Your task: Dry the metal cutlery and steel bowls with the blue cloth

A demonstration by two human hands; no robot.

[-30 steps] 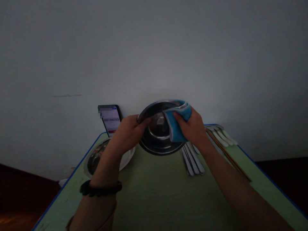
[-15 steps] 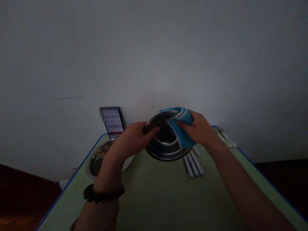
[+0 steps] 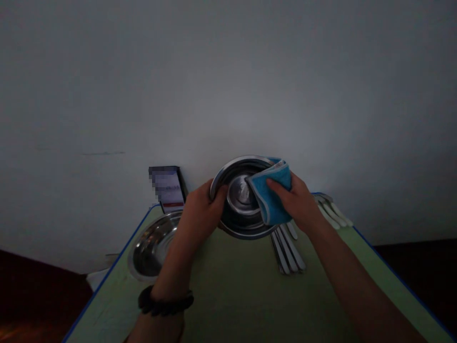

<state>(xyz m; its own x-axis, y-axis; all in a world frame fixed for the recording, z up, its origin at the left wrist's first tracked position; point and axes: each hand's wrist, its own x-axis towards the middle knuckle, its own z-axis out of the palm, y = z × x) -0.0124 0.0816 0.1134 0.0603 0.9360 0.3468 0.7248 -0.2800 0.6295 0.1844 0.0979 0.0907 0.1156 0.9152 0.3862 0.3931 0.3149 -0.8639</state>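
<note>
A shiny steel bowl [image 3: 238, 195] is held tilted toward me above the green table [image 3: 232, 295]. My left hand [image 3: 202, 212] grips the bowl's left rim, thumb over the edge, a dark bead bracelet on the wrist. My right hand [image 3: 298, 202] is closed on a folded blue cloth [image 3: 269, 195], which is pressed over the bowl's right rim and into its inside. The bowl's right edge is hidden under the cloth.
A second steel bowl [image 3: 152, 245] lies on the table at the left. A lit phone [image 3: 168, 189] leans against the white wall behind it. Several steel utensil handles [image 3: 287, 250] lie right of centre, more white-handled cutlery [image 3: 332, 209] at the far right. The table has a blue edge.
The bowl has tipped up again to face me, and the cloth has slid from the top rim down over the right side. The view has shifted slightly.
</note>
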